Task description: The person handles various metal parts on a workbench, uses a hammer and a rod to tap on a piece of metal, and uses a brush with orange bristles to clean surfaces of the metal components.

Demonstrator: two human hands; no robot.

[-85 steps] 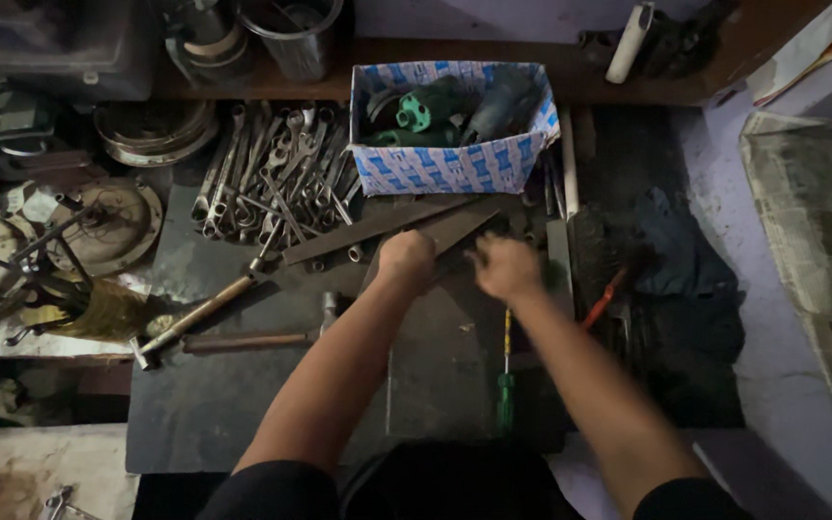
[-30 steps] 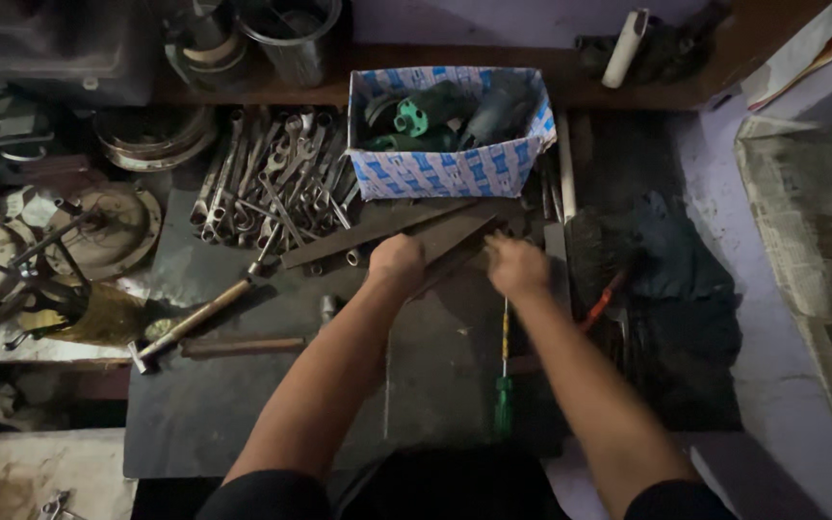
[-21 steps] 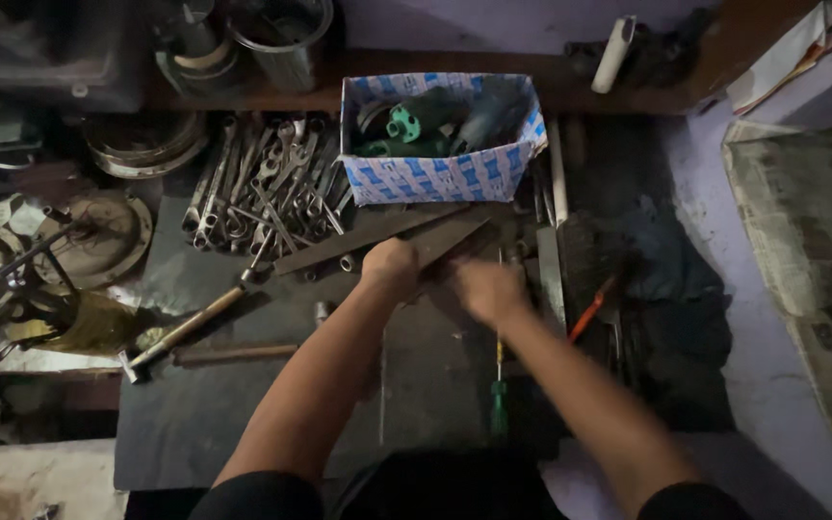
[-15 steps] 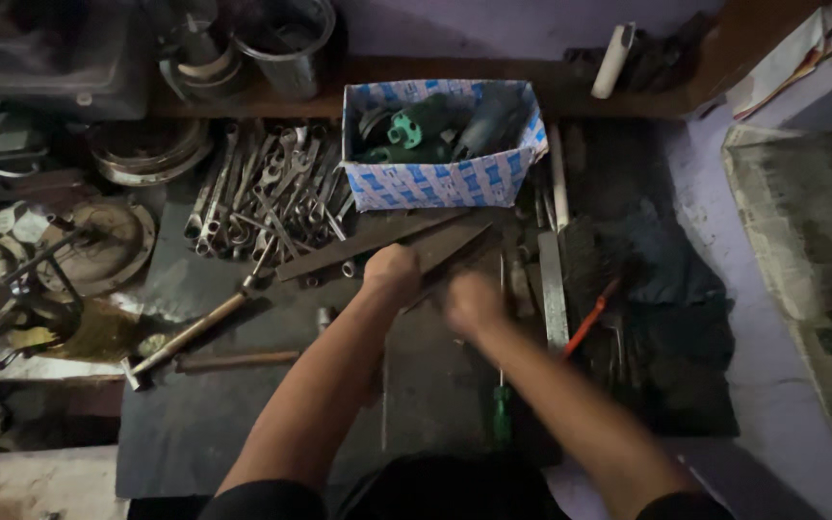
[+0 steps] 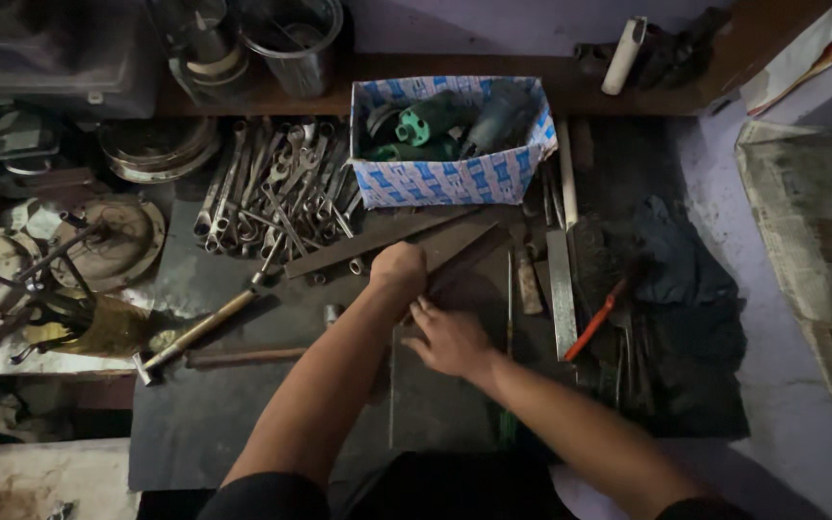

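A long, dark metal file [image 5: 464, 262] lies slanted across the middle of the cluttered workbench [image 5: 204, 433], below a blue-and-white cardboard box [image 5: 450, 179]. The person's left hand [image 5: 399, 269] is closed around it, while the right hand [image 5: 447, 337] rests open just beside it. Spanners [image 5: 276, 188] are heaped to the left.

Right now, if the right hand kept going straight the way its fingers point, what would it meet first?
The right hand points up and left, toward the left hand gripping a dark flat metal bar. It would likely meet that bar or the left hand first, though depth is hard to judge in the dim light.
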